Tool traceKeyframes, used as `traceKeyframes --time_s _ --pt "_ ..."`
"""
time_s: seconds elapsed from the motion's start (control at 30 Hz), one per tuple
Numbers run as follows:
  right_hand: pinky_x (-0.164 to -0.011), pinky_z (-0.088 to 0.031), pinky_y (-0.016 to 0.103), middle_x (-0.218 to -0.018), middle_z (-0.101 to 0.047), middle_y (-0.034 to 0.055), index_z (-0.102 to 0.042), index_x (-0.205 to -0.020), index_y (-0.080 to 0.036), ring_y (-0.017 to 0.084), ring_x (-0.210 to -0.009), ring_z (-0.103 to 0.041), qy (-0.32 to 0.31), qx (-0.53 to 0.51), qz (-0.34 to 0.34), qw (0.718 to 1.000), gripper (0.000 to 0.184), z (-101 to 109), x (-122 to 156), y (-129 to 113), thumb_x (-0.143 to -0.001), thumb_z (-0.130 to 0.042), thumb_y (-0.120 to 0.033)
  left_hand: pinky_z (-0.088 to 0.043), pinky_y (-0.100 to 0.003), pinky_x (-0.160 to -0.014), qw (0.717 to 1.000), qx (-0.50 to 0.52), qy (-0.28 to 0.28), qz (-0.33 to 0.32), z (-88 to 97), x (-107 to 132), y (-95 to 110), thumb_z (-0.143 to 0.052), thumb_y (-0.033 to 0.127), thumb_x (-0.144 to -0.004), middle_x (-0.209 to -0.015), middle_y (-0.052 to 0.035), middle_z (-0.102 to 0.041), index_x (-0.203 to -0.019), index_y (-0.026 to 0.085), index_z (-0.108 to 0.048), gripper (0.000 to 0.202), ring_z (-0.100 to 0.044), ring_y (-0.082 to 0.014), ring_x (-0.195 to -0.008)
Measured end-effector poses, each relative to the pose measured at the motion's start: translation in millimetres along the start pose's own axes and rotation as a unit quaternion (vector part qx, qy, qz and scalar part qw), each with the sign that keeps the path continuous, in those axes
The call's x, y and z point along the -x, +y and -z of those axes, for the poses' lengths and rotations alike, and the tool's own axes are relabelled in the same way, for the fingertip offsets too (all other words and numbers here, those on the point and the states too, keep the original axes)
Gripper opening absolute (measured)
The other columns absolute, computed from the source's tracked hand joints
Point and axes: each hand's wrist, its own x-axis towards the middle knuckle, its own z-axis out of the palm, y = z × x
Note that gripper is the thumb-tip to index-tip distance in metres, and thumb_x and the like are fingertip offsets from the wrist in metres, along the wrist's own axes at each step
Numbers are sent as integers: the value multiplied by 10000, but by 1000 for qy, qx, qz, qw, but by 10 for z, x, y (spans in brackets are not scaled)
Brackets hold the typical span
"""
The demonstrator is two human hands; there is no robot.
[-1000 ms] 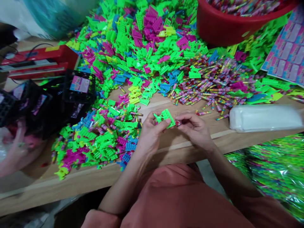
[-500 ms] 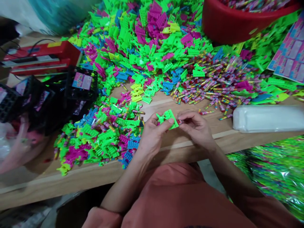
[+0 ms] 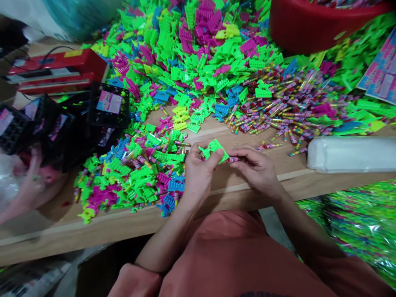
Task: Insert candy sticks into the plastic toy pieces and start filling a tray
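Note:
Between thumb and fingers, my left hand [image 3: 200, 169] grips a bright green plastic toy piece [image 3: 217, 149] with a flat base and a figure on it. My right hand [image 3: 255, 167] pinches a small candy tube [image 3: 233, 159] in a pink printed wrapper. The tube's end meets the edge of the green piece; whether it sits inside is too small to tell. Left of my left hand lies a mixed heap of toy pieces and tubes [image 3: 130, 177]. Beyond my right hand spreads a pile of candy tubes [image 3: 278, 105].
A large heap of plastic pieces [image 3: 198, 53] covers the back. At left are a red machine [image 3: 64, 70] and black crates [image 3: 108, 103] with labels. A red tub [image 3: 309, 29] stands back right, above a stack of clear bags [image 3: 352, 154] and printed cards [image 3: 382, 70].
Both hands stay close together, shifted slightly. The green piece is turned a little, and more of the tube shows between it and my right fingers. The camera view has shifted slightly.

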Motion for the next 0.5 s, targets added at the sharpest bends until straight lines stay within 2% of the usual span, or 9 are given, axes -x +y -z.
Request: traceKeyframes --time_s 0.07,0.17,0.3,0.4,0.5 --pt "-821 -592 374 -1021 -773 48 -813 -1159 -306 230 -971 -717 5 3 13 1000 210 3 -12 -7 -968 -758 -239 -392 -244 -576 999 -32 9 -19 8 4 -19 -895 309 -720 -837 34 -642 -1057 223 -672 413 -500 -90 -606" --pt "-804 -594 368 -975 -773 42 -830 -1101 -299 224 -931 -715 7 0 17 1000 182 16 -20 -8 -961 -754 -211 -432 -250 -637 997 -67 12 -45 17 -1 -27 -879 279 -729 -873 19 -657 -1018 219 -689 351 -527 -98 -652" --pt "-759 -573 345 -930 -758 37 -833 -1071 -278 211 -877 -699 0 6 -16 1000 158 26 14 23 -945 -769 -208 -442 -250 -618 999 -42 -16 -15 17 -12 -15 -871 270 -707 -742 44 -638 -967 217 -645 349 -525 -106 -599" --pt "-743 -563 330 -976 -758 36 -813 -1186 -281 204 -875 -698 -13 2 -56 998 259 19 59 53 -938 -774 -214 -429 -241 -568 999 -24 -30 10 16 -13 -18 -868 253 -681 -669 63 -623 -942 216 -618 363 -516 -100 -539" --pt "-774 -569 323 -1046 -773 43 -781 -1299 -299 202 -924 -708 -49 -4 -50 998 336 21 84 55 -985 -714 -202 -428 -228 -547 999 -29 -39 13 19 0 -40 -861 265 -692 -670 64 -640 -946 212 -614 358 -524 -92 -517"
